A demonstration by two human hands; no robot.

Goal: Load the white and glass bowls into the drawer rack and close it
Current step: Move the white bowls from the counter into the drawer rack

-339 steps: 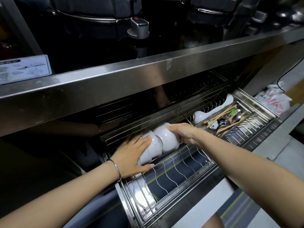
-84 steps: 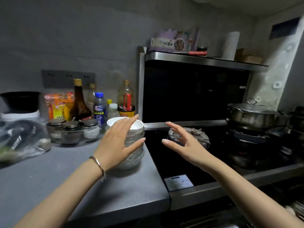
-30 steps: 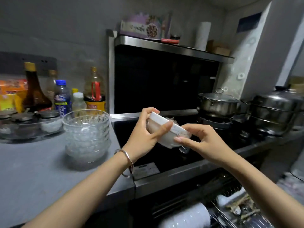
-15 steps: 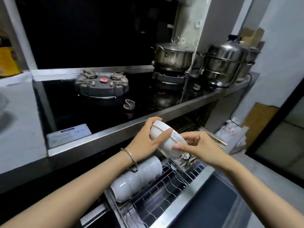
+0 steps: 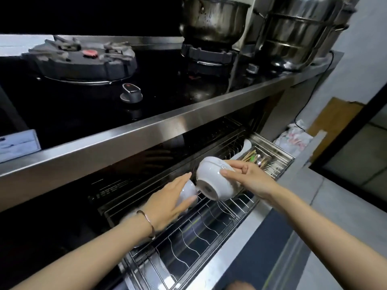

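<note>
**Seating a white bowl in the open drawer rack**

The right hand (image 5: pixel 249 177) is grasping a white bowl (image 5: pixel 215 183) by its rim, with thumb and fingers curled over the edge. It is holding the bowl tipped on its side, foot toward the camera, just above the wires of the drawer rack (image 5: pixel 201 231). The left hand (image 5: pixel 167 200) is lying released, fingers straight, against the racked bowls (image 5: pixel 187 190) at the rear left of the rack, apparently steadying them. The carried bowl is hanging just beside the nearest racked bowl; whether the two are touching cannot be told. The rack is standing pulled out beneath the stove (image 5: pixel 88 101), and a cutlery tray (image 5: pixel 270 162) is occupying its right end.

The step in hand appears to be adding one more white bowl to the row. The next move is calling for the bowl to be lowered on edge into the free wire slot beside the row, at the same tilt as its neighbours, before the fingers let go. No glass bowls are showing here, so loading is probably only partway done and closing the drawer is yet to come
</note>
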